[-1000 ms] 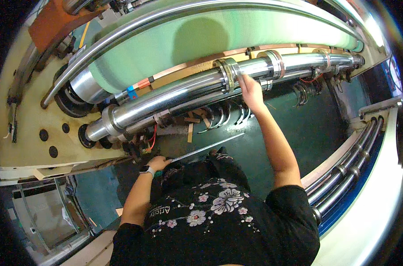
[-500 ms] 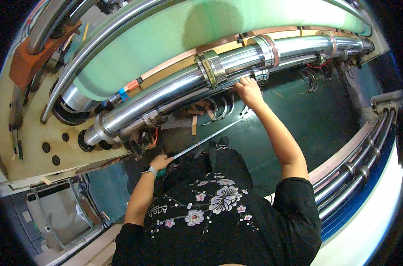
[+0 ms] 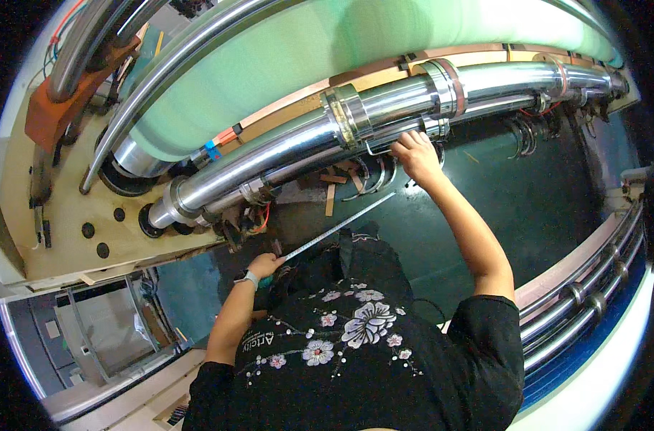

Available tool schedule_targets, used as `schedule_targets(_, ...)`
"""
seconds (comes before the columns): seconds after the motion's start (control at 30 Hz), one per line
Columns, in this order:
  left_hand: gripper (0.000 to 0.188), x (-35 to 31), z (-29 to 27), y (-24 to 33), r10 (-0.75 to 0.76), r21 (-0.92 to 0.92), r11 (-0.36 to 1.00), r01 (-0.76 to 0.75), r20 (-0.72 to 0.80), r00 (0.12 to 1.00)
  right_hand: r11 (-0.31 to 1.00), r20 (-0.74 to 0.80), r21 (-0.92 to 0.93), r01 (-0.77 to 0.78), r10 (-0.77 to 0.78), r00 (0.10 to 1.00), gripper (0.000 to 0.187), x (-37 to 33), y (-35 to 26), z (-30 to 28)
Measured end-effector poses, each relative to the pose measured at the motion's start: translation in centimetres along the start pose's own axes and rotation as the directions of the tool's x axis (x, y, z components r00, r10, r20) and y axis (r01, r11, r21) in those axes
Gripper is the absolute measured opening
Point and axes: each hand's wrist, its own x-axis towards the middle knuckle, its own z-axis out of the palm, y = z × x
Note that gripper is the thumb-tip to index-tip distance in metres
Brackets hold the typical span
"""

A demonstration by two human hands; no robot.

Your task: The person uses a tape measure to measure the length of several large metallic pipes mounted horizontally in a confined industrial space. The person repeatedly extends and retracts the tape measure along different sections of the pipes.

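My right hand (image 3: 417,155) is closed at the lower side of the polished steel shaft (image 3: 269,144). From its fingers sticks out a thin L-bent metal rod, by its shape a hex key (image 3: 374,151), its short arm pointing up beside the wide metal collar (image 3: 346,117). A smaller ring (image 3: 435,128) sits just above my knuckles. Lower left, my left hand (image 3: 265,266) grips the near end of a tape measure (image 3: 341,224). Its pale marked blade stretches straight toward the upper right. A teal patch shows below that hand, mostly hidden.
A large pale-green roller (image 3: 291,75) runs behind the shaft. Curved metal pieces (image 3: 374,176) and several flat wooden strips (image 3: 330,197) lie beneath it. The cream machine frame (image 3: 61,248) stands at the left, with more steel bars (image 3: 578,298) at the right.
The machine sits slightly further right in the picture. The bent rod at my right fingers shows more plainly now. My left hand keeps its grip on the tape measure.
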Motion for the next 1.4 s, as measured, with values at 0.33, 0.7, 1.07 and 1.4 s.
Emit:
schedule_targets(0.33,0.052,0.4,-0.2,0.6,0.036,0.015,0.999,-0.036,-0.009,0.999,1.0,0.016,0.014,0.0,-0.001,1.0,0.011,0.4,0.7,2.0)
schedule_targets(0.7,0.053,-0.4,-0.8,1.0,0.028,0.065,0.997,-0.029,0.011,1.0,1.0,-0.006,0.014,0.012,-0.012,1.0,0.012,0.2,0.9,2.8)
schedule_targets(1.07,0.053,0.0,-1.6,2.7,0.051,0.064,0.996,-0.054,0.045,0.998,0.999,0.005,0.015,-0.03,0.03,1.0,0.015,0.2,1.0,3.4)
schedule_targets(1.4,0.052,0.1,-1.0,1.8,0.014,0.072,0.997,-0.015,0.015,1.0,0.999,-0.071,0.053,-0.012,0.016,0.997,0.01,-0.4,0.6,2.5)
